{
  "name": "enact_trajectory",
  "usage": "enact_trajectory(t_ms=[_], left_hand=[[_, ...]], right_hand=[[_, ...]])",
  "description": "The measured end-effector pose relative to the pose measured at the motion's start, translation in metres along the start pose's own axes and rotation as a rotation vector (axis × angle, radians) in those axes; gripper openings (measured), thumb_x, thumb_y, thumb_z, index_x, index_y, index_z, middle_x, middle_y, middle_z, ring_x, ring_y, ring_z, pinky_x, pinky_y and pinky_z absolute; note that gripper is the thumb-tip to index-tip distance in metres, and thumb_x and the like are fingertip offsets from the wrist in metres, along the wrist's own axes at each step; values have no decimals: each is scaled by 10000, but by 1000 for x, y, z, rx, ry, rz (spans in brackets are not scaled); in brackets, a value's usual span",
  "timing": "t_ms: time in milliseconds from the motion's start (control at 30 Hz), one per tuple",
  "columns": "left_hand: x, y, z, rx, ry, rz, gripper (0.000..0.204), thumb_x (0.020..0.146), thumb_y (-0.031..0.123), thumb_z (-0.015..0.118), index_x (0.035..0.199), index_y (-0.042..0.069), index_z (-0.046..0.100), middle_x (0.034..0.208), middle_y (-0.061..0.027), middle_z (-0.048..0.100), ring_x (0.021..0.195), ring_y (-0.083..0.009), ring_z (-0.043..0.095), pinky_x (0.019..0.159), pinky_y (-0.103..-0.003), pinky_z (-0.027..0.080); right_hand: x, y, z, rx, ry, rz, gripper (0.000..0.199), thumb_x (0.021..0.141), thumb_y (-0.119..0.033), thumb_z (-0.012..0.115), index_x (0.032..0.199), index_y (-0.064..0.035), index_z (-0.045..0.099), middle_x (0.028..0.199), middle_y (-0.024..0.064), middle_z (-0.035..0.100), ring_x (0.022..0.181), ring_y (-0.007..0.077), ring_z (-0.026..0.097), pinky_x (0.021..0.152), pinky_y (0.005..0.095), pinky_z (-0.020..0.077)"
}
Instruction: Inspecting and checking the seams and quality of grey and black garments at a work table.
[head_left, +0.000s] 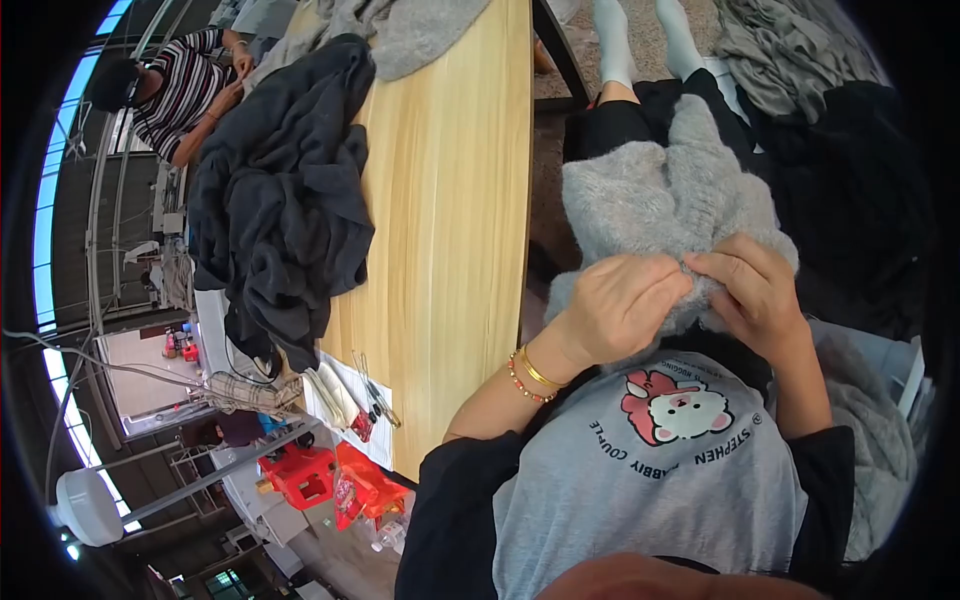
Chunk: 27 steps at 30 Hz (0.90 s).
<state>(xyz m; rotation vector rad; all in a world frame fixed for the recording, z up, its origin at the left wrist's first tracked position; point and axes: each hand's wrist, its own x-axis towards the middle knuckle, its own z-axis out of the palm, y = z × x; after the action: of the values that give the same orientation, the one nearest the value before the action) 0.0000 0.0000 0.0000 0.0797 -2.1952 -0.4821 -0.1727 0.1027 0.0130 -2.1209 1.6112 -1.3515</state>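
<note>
Long pale wooden surface (450, 200) running from near to far on the left, loaded at its far-left side with a big heap of dark grey cloth (280, 200) and, at the far end, a lighter grey pile (400, 30). On the right, more grey fabric (770, 50) bunched at the far edge beside a black mass of cloth. Near centre-right, a fluffy grey sweater (670, 190) lying across the lap, its near edge gathered up just in front of the chest. Left hand (625, 300) curled shut over that edge, fingers pinching the fuzzy knit; right hand (755, 290) closed likewise on the same fold, thumb and fingers pressed into it, the two hands touching or nearly so. Beaded and gold bracelets (530, 375) on the left wrist. At the near end of the surface, some papers (345, 400) with a thin pair of scissors (375, 390) on top. Far left, another person in a striped top (185, 85) bent over their own work. No boxes, bins or bags clearly visible; red plastic stools (330, 475) below the surface, contents impossible to tell. Likely risks: loose loops of the knit snagging on the bracelets, fibres pulled out by too hard a pinch, or the sweater sliding off the lap toward the floor with grip only at one edge.
</note>
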Motion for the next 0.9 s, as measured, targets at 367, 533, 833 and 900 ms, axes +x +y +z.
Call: enact_trajectory(t_ms=[367, 533, 833, 900], left_hand=[[3, 9, -8, -169, 3, -385, 318, 680, -49, 679, 990, 22, 667, 881, -113, 645, 694, -215, 618, 552, -281, 492], [1, -5, -7, -335, -152, -494, 266, 736, -33, 649, 996, 18, 674, 927, -118, 666, 835, -246, 661, 698, -313, 518], [-16, -6, -2, -431, -167, -559, 239, 698, -25, 688, 926, 48, 683, 886, -31, 678, 619, -74, 516, 543, -199, 408], [-17, -4, 0, -473, -198, -601, 224, 705, -22, 691, 919, 47, 683, 884, -28, 677, 643, -66, 526, 555, -194, 411]], right_hand=[[3, 0, 4, 93, 29, 134, 303, 581, 34, 677, 877, -4, 628, 804, 94, 591, 640, 203, 567, 533, 271, 419], [-1, 11, 2, 103, -46, 236, 241, 646, -8, 718, 858, 0, 602, 832, 96, 605, 689, 195, 583, 571, 257, 430], [-4, 33, -4, 451, -172, -132, 199, 787, 6, 682, 980, -11, 635, 853, 43, 656, 787, 94, 614, 695, 228, 491], [-14, 23, -10, 758, -283, 644, 172, 778, 38, 671, 944, 7, 638, 843, 31, 648, 746, 74, 590, 671, 218, 480]])
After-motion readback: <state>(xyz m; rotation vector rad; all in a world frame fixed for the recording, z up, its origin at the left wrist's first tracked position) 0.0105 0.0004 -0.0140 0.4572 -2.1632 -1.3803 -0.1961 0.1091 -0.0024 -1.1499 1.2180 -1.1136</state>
